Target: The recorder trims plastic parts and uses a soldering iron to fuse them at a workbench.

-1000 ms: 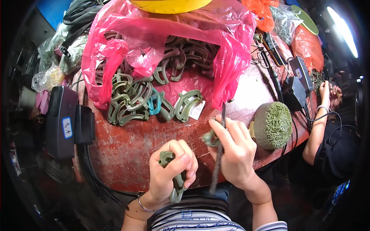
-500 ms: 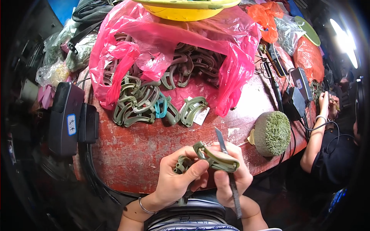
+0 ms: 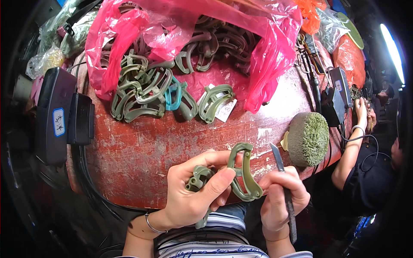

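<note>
My left hand [image 3: 189,195] pinches a curved olive-green plastic frame [image 3: 247,170] between thumb and fingers. More green plastic pieces [image 3: 198,178] are tucked in its palm, partly hidden. My right hand [image 3: 279,204] is closed around a slim knife [image 3: 278,158] with an angled metal blade and a dark, rough handle. The blade points up and away, apart from the frame, while the right fingertips come close to the frame's lower end. Beyond my hands lies a heap of similar green frames [image 3: 144,112] with one turquoise piece [image 3: 174,96]. A single frame [image 3: 211,114] rests against a white tag [image 3: 226,111].
An open pink plastic bag [image 3: 273,56] full of frames covers the back of the worn red table [image 3: 137,167]. A round green bristly block [image 3: 316,139] stands at right. Black devices [image 3: 51,107] flank the left edge; black boxes [image 3: 333,107] and cables the right. A co-worker's arm [image 3: 349,150] is at far right.
My right hand has drawn the knife away from the frame to the right. The frame has been turned more upright in my left hand. The view has shifted, bringing the table closer.
</note>
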Motion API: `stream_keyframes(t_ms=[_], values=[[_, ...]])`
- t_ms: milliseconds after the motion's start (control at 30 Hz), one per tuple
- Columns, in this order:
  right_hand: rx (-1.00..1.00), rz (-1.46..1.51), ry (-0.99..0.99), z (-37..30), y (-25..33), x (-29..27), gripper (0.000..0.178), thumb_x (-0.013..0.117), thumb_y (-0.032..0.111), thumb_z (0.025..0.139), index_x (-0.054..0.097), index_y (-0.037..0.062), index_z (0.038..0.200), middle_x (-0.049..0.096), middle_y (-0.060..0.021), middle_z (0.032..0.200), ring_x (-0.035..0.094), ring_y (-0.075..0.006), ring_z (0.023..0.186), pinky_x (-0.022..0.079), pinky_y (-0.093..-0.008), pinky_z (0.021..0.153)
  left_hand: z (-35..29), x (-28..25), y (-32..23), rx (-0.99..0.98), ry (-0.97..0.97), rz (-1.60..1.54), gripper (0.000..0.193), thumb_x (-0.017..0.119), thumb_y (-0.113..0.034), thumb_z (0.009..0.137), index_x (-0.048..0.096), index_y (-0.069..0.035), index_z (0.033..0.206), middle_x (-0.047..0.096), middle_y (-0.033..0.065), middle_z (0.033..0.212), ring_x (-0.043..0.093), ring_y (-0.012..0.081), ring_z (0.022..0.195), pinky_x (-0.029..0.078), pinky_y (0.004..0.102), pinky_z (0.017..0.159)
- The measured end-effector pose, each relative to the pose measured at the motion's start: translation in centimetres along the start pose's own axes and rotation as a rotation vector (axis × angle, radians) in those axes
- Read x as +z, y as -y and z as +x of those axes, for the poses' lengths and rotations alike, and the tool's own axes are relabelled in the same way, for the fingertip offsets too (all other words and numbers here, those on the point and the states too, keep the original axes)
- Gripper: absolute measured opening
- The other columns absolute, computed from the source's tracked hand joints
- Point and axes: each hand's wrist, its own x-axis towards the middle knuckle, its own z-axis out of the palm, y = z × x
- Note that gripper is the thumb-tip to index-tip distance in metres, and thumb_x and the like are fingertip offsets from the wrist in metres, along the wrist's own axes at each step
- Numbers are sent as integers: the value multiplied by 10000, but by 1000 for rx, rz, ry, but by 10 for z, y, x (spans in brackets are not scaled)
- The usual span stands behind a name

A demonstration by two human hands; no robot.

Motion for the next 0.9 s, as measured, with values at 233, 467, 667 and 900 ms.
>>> stream_keyframes(t_ms=[233,467,667,900], values=[[101,136,-103,-25,8,-4,294,359,273,901,377,9,1031,606,-124,589,562,-146,457,465,-262,465,2,0,-1,-59,1,-20,201,513,-100,842,537,17,1004,554,17,667,452,23,480,326,158,386],[-165,-38,-75,-25,-1,5,353,240,387,904,359,56,942,539,-67,444,504,-135,324,366,-188,304,5,-5,5,-92,38,-165,210,482,-101,854,501,36,1012,563,58,694,444,45,458,313,166,371],[-375,-145,91,-16,-4,4,282,295,334,906,369,77,996,587,-43,518,580,-139,437,446,-230,364,6,-1,0,-135,19,-109,286,470,-141,827,470,84,1004,545,110,624,395,58,362,295,174,313],[-256,-90,-71,-30,-10,-3,226,501,110,833,458,2,1026,620,-178,745,623,-236,623,491,-292,485,7,-1,-1,-170,26,-168,382,462,-132,821,417,101,1120,545,112,615,385,52,357,295,167,310]])
